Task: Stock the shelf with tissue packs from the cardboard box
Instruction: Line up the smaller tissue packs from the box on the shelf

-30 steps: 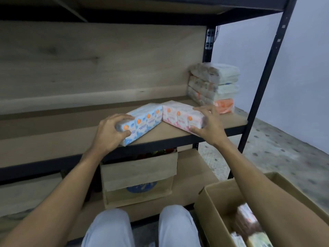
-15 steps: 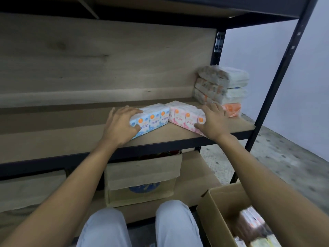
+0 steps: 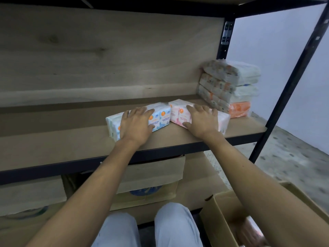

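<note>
Fingers flat and slightly spread on both sides: the left hand (image 3: 135,126) presses down on the blue tissue pack (image 3: 161,116), and the right hand (image 3: 203,122) lies flat on the pink tissue pack (image 3: 178,114), thumb against its front face. The two packs touch at a corner, angled, near the front of the wooden shelf (image 3: 71,145). At the back right stands a stack of tissue packs (image 3: 231,86). The open cardboard box (image 3: 219,209) sits at the lower right.
</note>
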Demonstrator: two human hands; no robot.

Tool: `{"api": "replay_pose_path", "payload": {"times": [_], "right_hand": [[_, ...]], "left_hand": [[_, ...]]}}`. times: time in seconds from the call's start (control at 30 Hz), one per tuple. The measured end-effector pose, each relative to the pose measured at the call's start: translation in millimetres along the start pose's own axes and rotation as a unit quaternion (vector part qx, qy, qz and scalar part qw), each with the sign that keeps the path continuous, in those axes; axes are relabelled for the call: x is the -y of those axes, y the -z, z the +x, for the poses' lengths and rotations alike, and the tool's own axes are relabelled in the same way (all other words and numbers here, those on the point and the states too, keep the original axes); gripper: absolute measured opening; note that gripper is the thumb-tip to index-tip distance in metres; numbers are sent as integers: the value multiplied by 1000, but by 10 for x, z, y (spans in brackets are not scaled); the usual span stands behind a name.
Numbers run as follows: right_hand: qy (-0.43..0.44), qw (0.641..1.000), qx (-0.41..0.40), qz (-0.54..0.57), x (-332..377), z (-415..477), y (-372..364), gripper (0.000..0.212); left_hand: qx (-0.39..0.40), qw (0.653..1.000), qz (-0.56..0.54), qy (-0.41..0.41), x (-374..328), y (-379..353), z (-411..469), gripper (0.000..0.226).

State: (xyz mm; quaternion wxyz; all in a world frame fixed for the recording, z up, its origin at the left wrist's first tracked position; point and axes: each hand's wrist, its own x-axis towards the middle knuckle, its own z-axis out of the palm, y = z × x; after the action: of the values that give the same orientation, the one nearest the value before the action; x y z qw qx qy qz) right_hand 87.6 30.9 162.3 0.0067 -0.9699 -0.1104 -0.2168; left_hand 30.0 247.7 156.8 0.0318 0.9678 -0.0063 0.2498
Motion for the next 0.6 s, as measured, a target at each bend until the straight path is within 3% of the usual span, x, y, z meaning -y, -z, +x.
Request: {"api": "replay_pose_path", "payload": {"times": [0.23,0.37,0.6], "right_hand": [[75,993,-38,80,-402,172,-90,60],[127,985,-4,120,-564,291,-104,60],[100,986,-3,131,-536,299,-258,67]], "left_hand": [[-31,998,-51,-26,268,-52,133,54],[-18,994,-94,-52,403,-41,217,56],[-27,992,-109,-54,389,-112,266,58]]}}
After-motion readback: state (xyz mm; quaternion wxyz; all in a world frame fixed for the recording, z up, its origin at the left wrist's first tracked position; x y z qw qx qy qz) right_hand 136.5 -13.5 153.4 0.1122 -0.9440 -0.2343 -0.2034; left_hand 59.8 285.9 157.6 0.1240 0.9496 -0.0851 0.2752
